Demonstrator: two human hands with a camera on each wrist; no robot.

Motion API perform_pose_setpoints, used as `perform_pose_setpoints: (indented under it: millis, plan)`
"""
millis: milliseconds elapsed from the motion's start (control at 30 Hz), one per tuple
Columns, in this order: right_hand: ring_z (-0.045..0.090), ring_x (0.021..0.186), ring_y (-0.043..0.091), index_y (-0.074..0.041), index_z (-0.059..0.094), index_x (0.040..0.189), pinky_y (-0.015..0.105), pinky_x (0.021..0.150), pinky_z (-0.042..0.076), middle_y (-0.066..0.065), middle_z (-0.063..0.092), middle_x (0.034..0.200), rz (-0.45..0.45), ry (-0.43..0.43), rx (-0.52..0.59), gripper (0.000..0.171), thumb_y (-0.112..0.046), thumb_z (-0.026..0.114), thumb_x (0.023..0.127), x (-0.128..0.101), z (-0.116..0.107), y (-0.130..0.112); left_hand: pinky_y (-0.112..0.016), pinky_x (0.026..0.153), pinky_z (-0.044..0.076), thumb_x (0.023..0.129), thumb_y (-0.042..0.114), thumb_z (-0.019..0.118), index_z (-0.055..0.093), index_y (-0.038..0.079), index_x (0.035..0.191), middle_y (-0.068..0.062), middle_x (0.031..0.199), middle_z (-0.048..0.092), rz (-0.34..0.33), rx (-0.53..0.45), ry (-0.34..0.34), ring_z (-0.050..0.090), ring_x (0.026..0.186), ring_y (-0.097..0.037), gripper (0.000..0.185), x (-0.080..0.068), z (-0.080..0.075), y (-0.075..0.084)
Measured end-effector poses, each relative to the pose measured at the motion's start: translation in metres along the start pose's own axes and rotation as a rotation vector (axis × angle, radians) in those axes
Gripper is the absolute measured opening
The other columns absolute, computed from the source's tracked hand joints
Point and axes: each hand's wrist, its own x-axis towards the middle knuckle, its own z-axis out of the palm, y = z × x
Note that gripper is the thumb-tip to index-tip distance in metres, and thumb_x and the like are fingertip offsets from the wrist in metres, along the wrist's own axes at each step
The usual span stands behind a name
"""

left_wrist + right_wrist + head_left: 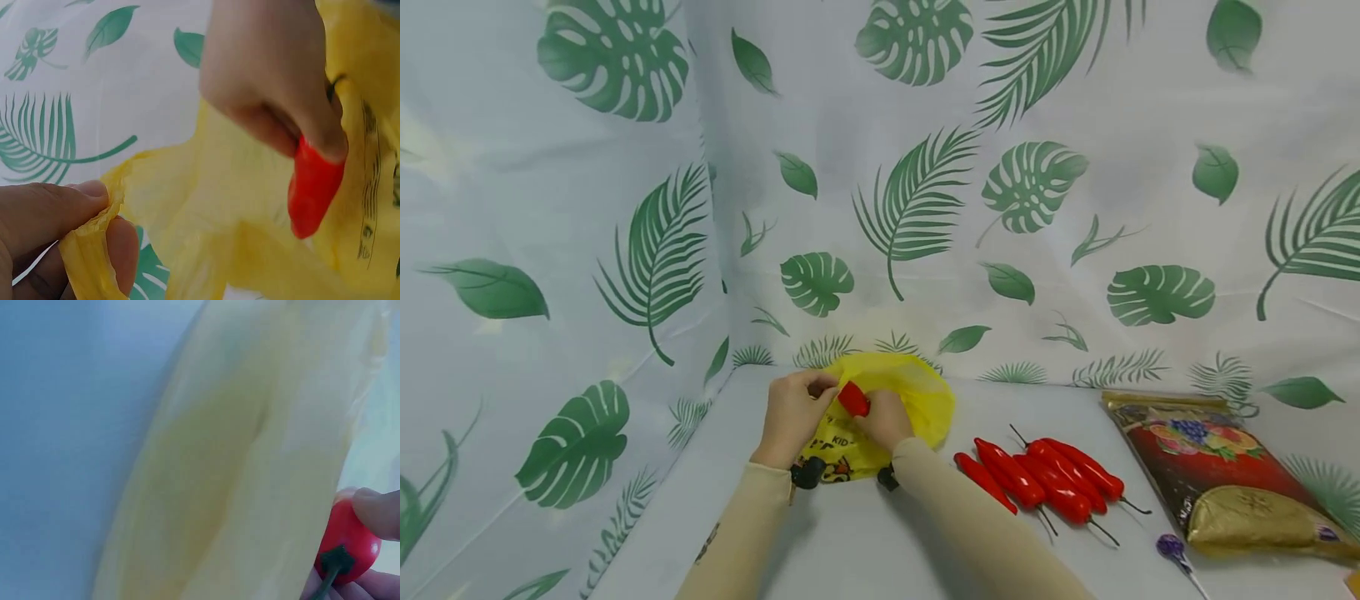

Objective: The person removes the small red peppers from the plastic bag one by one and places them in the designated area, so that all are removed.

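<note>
My left hand [796,414] pinches the rim of a yellow plastic bag [931,400] between thumb and fingers; the left wrist view shows the bunched yellow edge caught there. A red chili pepper [315,187] is gripped in my right hand [885,418], over the bag's opening. Its green stem [337,557] and rounded stem end show in the right wrist view, beside the thin bag wall. Dark print marks the bag's front. Whether anything lies inside the bag cannot be seen.
Several red chili peppers [1045,475] lie in a group right of the bag. Farther right are a dark red and gold package [1232,467] and a purple-wrapped lollipop [1170,547]. A leaf-patterned cloth [925,208] hangs behind the white table [850,550].
</note>
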Motion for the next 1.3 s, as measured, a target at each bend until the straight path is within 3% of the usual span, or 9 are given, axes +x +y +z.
perform_pose_setpoints:
  millis: [200,400,500,833,1067,1200,1300]
  plan:
    - [0.058,0.073,0.018,-0.005,0.075,0.101,0.029,0.069,0.05,0.004,0.071,0.085,-0.011,-0.037,0.049,0.016,-0.013,0.08,0.089,-0.023,-0.015,0.0,-0.031,0.073,0.064,0.091,0.012,0.08,0.081,0.011,0.097,-0.004,0.091,0.079,-0.055,-0.002,0.002,0.072,0.08,-0.016,0.006,-0.006,-0.003,-0.007]
    - [0.063,0.095,0.021,-0.005,0.07,0.131,0.04,0.09,0.06,0.008,0.076,0.115,0.024,-0.051,0.146,0.043,-0.019,0.08,0.092,-0.045,-0.03,0.001,-0.034,0.075,0.065,0.091,0.01,0.08,0.081,0.009,0.099,-0.006,0.092,0.08,-0.065,0.011,-0.001,0.073,0.08,-0.018,0.008,-0.011,-0.003,-0.013]
    - [0.065,0.102,0.023,-0.005,0.065,0.139,0.043,0.095,0.061,0.01,0.075,0.124,0.063,-0.041,0.22,0.052,-0.022,0.08,0.093,-0.051,-0.038,0.0,-0.035,0.074,0.065,0.091,0.01,0.08,0.081,0.007,0.1,-0.007,0.092,0.08,-0.053,0.025,0.001,0.074,0.08,-0.019,0.009,-0.011,-0.001,-0.016]
    - [0.068,0.107,0.024,-0.006,0.067,0.137,0.039,0.093,0.063,0.01,0.074,0.125,0.181,-0.038,0.417,0.05,-0.026,0.08,0.092,-0.061,-0.058,0.002,-0.032,0.069,0.063,0.092,0.01,0.079,0.081,0.007,0.099,-0.007,0.09,0.079,-0.065,0.015,-0.029,0.072,0.078,-0.017,0.008,-0.013,0.004,-0.017]
    - [0.071,0.1,0.021,-0.004,0.069,0.135,0.038,0.09,0.064,0.011,0.076,0.122,0.071,-0.036,0.295,0.048,-0.021,0.081,0.092,-0.083,-0.069,0.01,-0.034,0.069,0.064,0.093,0.012,0.079,0.081,0.008,0.099,-0.008,0.091,0.08,-0.06,0.031,-0.026,0.074,0.078,-0.02,0.008,-0.013,0.003,-0.015]
    - [0.074,0.098,0.02,-0.001,0.068,0.135,0.039,0.087,0.065,0.012,0.077,0.119,-0.015,-0.025,0.181,0.05,-0.018,0.082,0.09,-0.106,-0.08,0.016,-0.035,0.069,0.064,0.094,0.012,0.078,0.081,0.007,0.101,-0.01,0.091,0.08,-0.064,0.037,-0.023,0.074,0.079,-0.022,0.009,-0.011,0.0,-0.016]
    - [0.073,0.094,0.018,-0.002,0.068,0.134,0.039,0.086,0.065,0.01,0.078,0.116,-0.029,-0.026,0.091,0.05,-0.018,0.083,0.089,-0.125,-0.089,0.023,-0.036,0.069,0.064,0.094,0.011,0.077,0.081,0.006,0.102,-0.011,0.092,0.08,-0.072,0.041,-0.02,0.074,0.08,-0.023,0.01,-0.009,-0.004,-0.018]
